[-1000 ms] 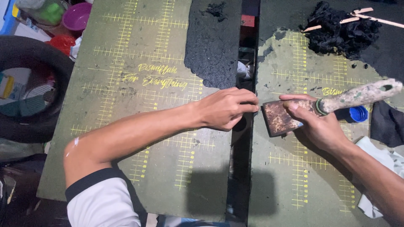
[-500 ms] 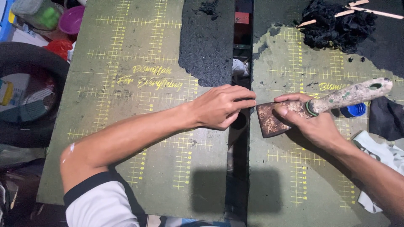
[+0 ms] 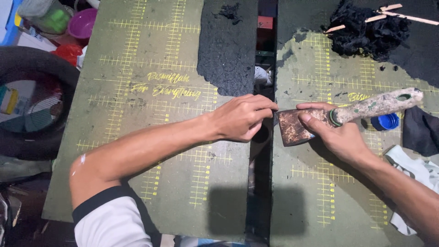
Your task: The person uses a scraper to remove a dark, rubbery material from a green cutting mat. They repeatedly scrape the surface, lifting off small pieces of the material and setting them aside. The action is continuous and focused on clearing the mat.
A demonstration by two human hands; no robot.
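I am working across two green cutting mats [image 3: 151, 151] split by a dark gap [image 3: 261, 183]. My right hand [image 3: 336, 135] is gripping a rusty putty knife [image 3: 347, 116] closed around its neck, blade lying over the right mat's inner edge. My left hand [image 3: 242, 116] is pinching fingertips at the blade's corner; what they hold I cannot tell. I judge steadying the blade flat is what matters.
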